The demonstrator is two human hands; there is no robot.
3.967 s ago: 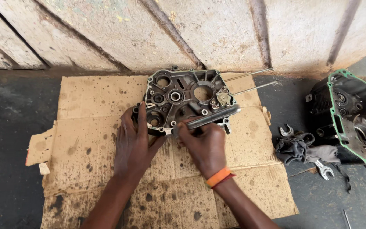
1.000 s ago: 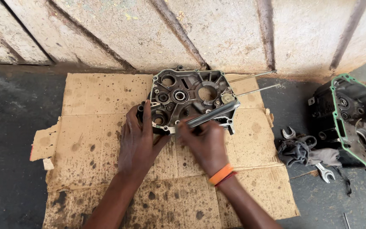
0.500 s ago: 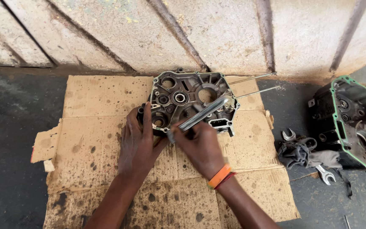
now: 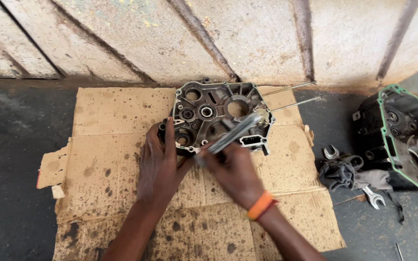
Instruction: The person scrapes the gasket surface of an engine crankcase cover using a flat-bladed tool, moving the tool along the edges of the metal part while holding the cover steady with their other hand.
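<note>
A dark metal engine crankcase half (image 4: 218, 113) lies on oil-spotted cardboard (image 4: 112, 159), with two long studs sticking out to its right. My left hand (image 4: 158, 162) rests flat on the cardboard, its fingertips pressing the case's lower left edge. My right hand (image 4: 233, 171), with an orange wristband, grips a long grey metal tool (image 4: 233, 133) that slants up to the right across the case's lower middle.
Another engine case with a green gasket (image 4: 402, 140) sits on the dark floor at the right. A grey rag (image 4: 344, 174) and open-ended spanners (image 4: 373, 197) lie beside it. A stained concrete wall (image 4: 218, 38) runs close behind the cardboard.
The tool in my right hand has swung from lying nearly level to a steeper slant over the case. My left hand stays pressed on the case edge.
</note>
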